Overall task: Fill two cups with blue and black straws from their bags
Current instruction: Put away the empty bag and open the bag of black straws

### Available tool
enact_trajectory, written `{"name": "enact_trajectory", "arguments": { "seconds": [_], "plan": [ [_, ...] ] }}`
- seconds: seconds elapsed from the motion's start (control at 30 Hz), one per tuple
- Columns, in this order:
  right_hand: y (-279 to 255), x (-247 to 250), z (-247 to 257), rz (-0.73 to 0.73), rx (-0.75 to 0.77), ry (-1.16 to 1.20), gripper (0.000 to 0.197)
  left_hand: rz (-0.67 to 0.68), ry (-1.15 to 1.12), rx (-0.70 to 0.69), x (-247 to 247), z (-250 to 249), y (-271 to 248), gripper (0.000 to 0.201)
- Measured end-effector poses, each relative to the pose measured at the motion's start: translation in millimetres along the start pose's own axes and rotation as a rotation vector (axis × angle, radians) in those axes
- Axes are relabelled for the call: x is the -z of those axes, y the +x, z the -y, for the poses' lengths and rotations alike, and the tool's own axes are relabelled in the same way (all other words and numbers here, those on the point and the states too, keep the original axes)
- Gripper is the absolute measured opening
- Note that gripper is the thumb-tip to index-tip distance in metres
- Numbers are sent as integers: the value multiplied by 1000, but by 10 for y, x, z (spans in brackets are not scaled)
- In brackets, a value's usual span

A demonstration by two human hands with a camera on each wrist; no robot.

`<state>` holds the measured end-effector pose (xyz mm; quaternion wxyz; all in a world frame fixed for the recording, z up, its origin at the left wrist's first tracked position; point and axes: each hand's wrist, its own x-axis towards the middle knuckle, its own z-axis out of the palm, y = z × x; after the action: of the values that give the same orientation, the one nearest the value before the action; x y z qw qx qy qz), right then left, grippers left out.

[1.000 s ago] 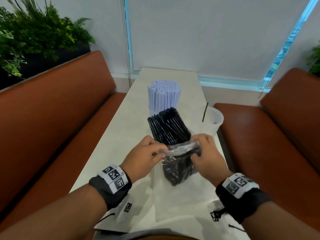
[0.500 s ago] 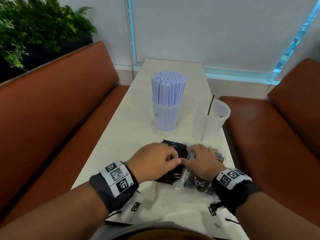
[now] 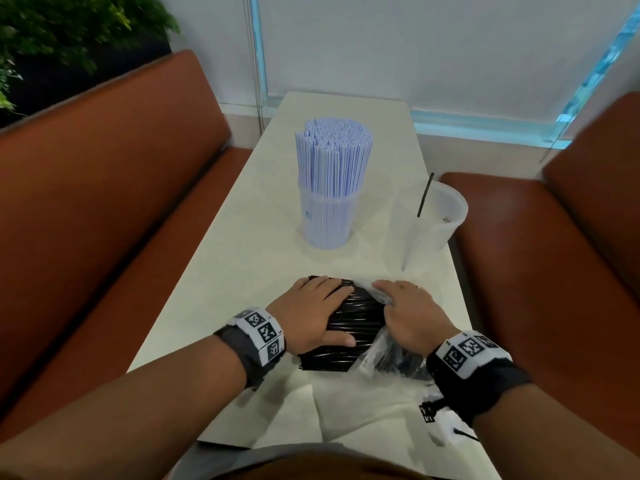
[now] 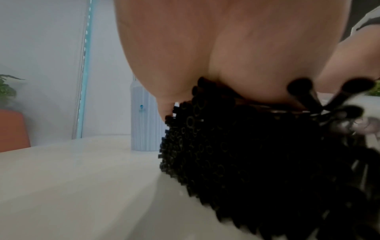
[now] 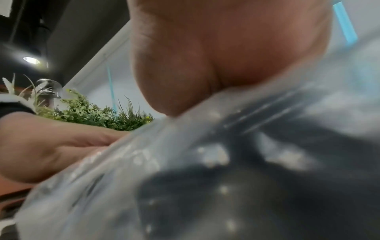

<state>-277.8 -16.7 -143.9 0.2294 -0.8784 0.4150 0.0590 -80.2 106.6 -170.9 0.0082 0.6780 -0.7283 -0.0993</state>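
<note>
A bundle of black straws (image 3: 353, 320) lies on its side on the white table (image 3: 221, 289), half out of a clear plastic bag (image 3: 381, 355). My left hand (image 3: 311, 313) grips the bare part of the bundle, fingers over the top and thumb on the near side; the left wrist view shows my palm on the straw ends (image 4: 226, 154). My right hand (image 3: 405, 313) pinches the bag's mouth, and the bag (image 5: 205, 162) fills the right wrist view. Behind stands a cup (image 3: 327, 220) packed with blue straws (image 3: 334, 157). To its right a clear cup (image 3: 436, 220) holds one black straw (image 3: 425, 195).
An empty flat clear bag (image 3: 346, 403) lies on the table near my body. Brown benches run along the left (image 3: 104, 202) and right (image 3: 554, 271) of the narrow table. A green plant (image 3: 52, 29) is at the back left.
Both hands held the bag of black straws upright above the table, then laid it down. My left hand now covers the bare straws and my right hand holds the bag further right.
</note>
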Motion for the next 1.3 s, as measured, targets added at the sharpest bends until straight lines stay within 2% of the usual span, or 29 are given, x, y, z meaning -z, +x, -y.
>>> {"name": "enact_trajectory", "arguments": {
  "seconds": [0.17,0.27,0.37,0.43,0.53,0.67,0.83,1.03,1.3],
  "plan": [
    [8,-33,45,-60,-88,-47,42,-13,-37,-14,-7,105,-18,101],
    [-17,-95,47,-44,-110,-18,50,60,-22,13,2,85,-29,105],
    [8,-78,56,-74,-20,-210,63,132,-15,45,132,63,-9,108],
    [27,-51,55,-51,80,-260,61,81,-30,63,259,23,33,108],
    [66,4,61,-11,148,-203,56,-3,-38,32,377,-85,105,88],
    [95,27,123,-50,182,-116,54,75,-57,13,350,-233,166,64],
    [133,32,145,-56,193,-94,47,43,-107,9,342,-343,255,51],
    [129,71,139,-91,232,-93,43,31,-43,-1,432,-374,311,34],
    [106,141,182,-146,240,4,36,57,135,26,538,-319,265,34]
  ]
}}
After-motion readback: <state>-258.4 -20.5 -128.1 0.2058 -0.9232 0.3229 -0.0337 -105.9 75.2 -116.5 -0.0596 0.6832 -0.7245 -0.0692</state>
